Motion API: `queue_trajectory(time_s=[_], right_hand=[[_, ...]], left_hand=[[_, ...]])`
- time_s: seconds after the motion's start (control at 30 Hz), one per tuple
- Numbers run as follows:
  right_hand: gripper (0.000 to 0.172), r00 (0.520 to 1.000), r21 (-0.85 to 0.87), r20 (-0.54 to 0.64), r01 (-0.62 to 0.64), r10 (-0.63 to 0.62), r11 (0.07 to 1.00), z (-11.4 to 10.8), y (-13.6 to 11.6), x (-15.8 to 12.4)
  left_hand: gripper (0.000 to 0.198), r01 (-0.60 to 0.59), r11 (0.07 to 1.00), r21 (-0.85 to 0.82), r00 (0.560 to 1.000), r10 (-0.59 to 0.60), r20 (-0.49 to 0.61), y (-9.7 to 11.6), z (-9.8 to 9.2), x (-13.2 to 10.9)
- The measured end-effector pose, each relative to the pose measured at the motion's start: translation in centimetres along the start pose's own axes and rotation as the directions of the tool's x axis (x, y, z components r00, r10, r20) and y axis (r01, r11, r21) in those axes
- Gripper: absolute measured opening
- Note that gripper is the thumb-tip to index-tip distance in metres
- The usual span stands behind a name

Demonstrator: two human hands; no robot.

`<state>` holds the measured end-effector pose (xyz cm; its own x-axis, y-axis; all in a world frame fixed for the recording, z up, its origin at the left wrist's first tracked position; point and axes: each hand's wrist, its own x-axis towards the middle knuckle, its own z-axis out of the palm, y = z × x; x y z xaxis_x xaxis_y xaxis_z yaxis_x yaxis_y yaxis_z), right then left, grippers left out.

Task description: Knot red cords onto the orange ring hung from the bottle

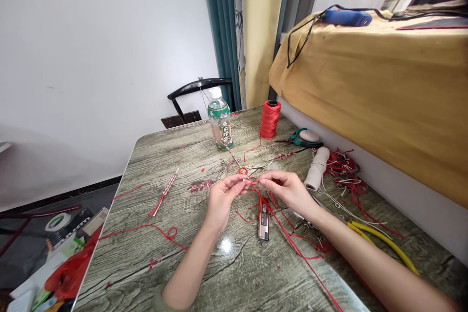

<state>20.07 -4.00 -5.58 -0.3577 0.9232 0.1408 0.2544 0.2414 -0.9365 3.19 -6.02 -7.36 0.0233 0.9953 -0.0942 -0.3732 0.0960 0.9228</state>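
Observation:
My left hand (223, 197) and my right hand (287, 189) meet over the middle of a wood-grain table (153, 156). Both pinch a thin red cord (252, 184) with closed fingertips, a small gap between them. The cord runs up through a small red ring (243, 171) and on toward a water bottle (220, 119) with a green label. More red strands (288, 236) trail from my right hand toward the table's near edge. A lighter (263, 224) lies just below my hands.
A red thread spool (270, 119) stands behind. Green-handled pliers (302, 140), a cream cord roll (317, 168), red scraps (343, 168) and a yellow cable (387, 243) lie right. A red-white braid (163, 196) and looped red cord (161, 230) lie left. A covered bed (383, 87) borders the right.

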Motion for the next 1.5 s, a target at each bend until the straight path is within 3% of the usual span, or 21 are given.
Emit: queue_trajectory(time_s=[0.2,0.57,1.13,1.23,1.5], right_hand=[[0.023,0.998,-0.003,-0.055,-0.021,0.021,1.0,0.03,0.02,0.09],[0.023,0.999,0.008,-0.036,-0.024,0.024,1.0,0.05,0.0,0.11],[0.025,0.993,0.214,0.087,-0.099,0.082,0.972,0.54,0.44,-0.1],[0.032,0.989,0.213,0.121,-0.106,0.081,0.971,0.64,0.51,-0.2],[0.025,0.99,0.115,0.124,-0.074,0.06,0.991,0.75,0.37,-0.42]], left_hand=[[0.017,-0.058,0.996,0.067,0.998,0.059,-0.025,-0.28,-0.14,0.06],[0.018,-0.091,0.979,0.18,0.996,0.087,0.032,-0.43,0.0,-0.06],[0.017,-0.055,0.991,0.119,0.995,0.044,0.09,-0.55,0.17,-0.12],[0.013,-0.072,0.979,0.189,0.996,0.059,0.071,-0.64,0.1,-0.06],[0.01,-0.205,0.906,0.37,0.978,0.176,0.111,-0.53,0.19,-0.19]])
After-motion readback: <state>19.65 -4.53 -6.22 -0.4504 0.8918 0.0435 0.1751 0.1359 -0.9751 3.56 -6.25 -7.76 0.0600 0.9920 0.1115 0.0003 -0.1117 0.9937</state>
